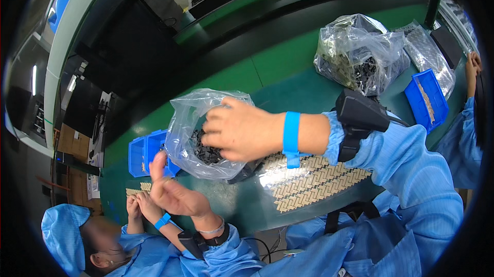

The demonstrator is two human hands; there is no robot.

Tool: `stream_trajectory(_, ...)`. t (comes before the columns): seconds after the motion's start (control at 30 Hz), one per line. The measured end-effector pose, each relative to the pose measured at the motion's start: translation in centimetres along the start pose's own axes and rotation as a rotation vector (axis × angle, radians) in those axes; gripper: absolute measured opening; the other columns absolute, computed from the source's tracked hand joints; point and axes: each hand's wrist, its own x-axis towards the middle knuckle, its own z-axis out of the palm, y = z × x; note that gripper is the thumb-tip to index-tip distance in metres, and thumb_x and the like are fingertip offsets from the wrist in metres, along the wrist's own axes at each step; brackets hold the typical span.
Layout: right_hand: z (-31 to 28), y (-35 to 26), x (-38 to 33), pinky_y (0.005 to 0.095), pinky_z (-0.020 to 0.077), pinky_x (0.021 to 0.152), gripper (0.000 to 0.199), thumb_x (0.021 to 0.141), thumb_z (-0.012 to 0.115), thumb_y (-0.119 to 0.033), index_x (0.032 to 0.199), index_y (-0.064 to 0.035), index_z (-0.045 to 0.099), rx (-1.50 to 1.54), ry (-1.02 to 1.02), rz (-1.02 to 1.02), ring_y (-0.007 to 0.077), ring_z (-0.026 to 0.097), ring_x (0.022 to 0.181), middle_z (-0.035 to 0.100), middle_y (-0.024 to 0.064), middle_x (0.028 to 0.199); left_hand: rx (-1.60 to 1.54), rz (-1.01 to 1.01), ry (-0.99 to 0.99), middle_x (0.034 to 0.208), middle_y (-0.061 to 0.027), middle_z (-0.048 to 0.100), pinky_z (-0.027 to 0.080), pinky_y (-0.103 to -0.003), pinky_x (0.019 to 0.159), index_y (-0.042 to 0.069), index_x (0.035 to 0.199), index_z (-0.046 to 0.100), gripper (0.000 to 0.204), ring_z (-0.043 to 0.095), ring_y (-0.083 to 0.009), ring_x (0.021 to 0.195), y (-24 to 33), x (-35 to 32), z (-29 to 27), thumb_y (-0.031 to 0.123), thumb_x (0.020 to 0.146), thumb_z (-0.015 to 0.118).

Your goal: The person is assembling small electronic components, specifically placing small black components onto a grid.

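Observation:
My right hand (242, 128) reaches over the mouth of a clear plastic bag (188, 115). Its fingers are bent and apart, right above the small black parts (208, 152) in the bag. The undersides of the fingertips are hidden, and I see nothing held. Beside the bag's near left side, my left hand (177, 194) is raised with its fingers apart, slightly blurred and holding nothing. To the right of the bag, many flat beige zigzag pieces (314, 182) lie in rows on the green table (247, 202).
Blue bins (138, 156) stand left of the bag. Far right are a larger clear bag (360, 53) of dark parts, a blue bin (427, 99) and bubble wrap (429, 53). A co-worker (92, 236) at left holds beige pieces (138, 189). Another person's hand (472, 68) shows at right.

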Motion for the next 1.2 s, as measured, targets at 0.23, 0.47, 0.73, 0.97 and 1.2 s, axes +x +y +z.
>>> stream_trajectory(0.23, 0.2, -2.8, -2.1, 0.0390, 0.0383, 0.077, 0.034, 0.073, 0.057, -0.033, 0.098, -0.0120, 0.064, 0.015, -0.485, 0.007, 0.0224, 0.054, 0.090, 0.057, 0.0078, 0.088, 0.832, 0.049, -0.971, 0.070, -0.0111, 0.061, 0.014, -0.061, 0.102, 0.005, 0.080, 0.053, 0.007, 0.060, -0.0282, 0.084, 1.4, -0.1, 1.0, 0.010, 0.082, 0.050)
stream_trajectory(0.47, 0.8, -3.1, -1.3, 0.0384, 0.0438, 0.077, 0.051, 0.074, 0.056, -0.045, 0.111, -0.0105, 0.060, -0.160, -0.511, 0.076, 0.0277, 0.059, 0.091, 0.056, 0.0161, 0.106, 0.979, 0.039, -0.881, 0.061, -0.0107, 0.057, 0.013, -0.062, 0.102, 0.006, 0.078, 0.055, 0.007, 0.060, -0.0280, 0.072, 2.1, -0.6, -2.0, 0.011, 0.081, 0.052)
stream_trajectory(0.73, -1.5, -2.3, -1.8, 0.0348, 0.0428, 0.074, 0.031, 0.070, 0.064, -0.025, 0.094, -0.0058, 0.060, -0.015, -0.247, 0.092, 0.0235, 0.056, 0.090, 0.056, 0.0103, 0.091, 0.719, 0.054, -0.722, 0.067, -0.0089, 0.057, 0.018, -0.057, 0.102, 0.005, 0.079, 0.053, 0.004, 0.056, -0.0274, 0.071, 4.2, 1.9, -1.8, 0.008, 0.082, 0.054)
stream_trajectory(0.97, -12.2, -6.0, -7.6, 0.0338, 0.0417, 0.070, 0.011, 0.075, 0.060, -0.014, 0.083, -0.0061, 0.060, 0.034, -0.168, 0.144, 0.0219, 0.055, 0.082, 0.057, 0.0068, 0.083, -0.357, -0.237, -0.593, 0.065, -0.0141, 0.064, 0.050, -0.029, 0.058, -0.003, 0.065, 0.059, 0.014, 0.062, -0.0241, 0.059, 11.0, 0.0, -4.6, 0.006, 0.075, 0.061)
stream_trajectory(1.2, -11.8, -12.1, -19.4, 0.0326, 0.0470, 0.068, 0.026, 0.077, 0.068, -0.010, 0.099, 0.0019, 0.061, 0.684, 0.166, 0.596, 0.0251, 0.059, 0.080, 0.060, 0.0124, 0.092, -0.994, -1.286, -0.947, 0.075, -0.0166, 0.065, 0.052, -0.031, 0.064, -0.009, 0.083, 0.062, 0.010, 0.063, -0.0215, 0.068, 15.0, -9.0, 0.1, 0.001, 0.081, 0.059)
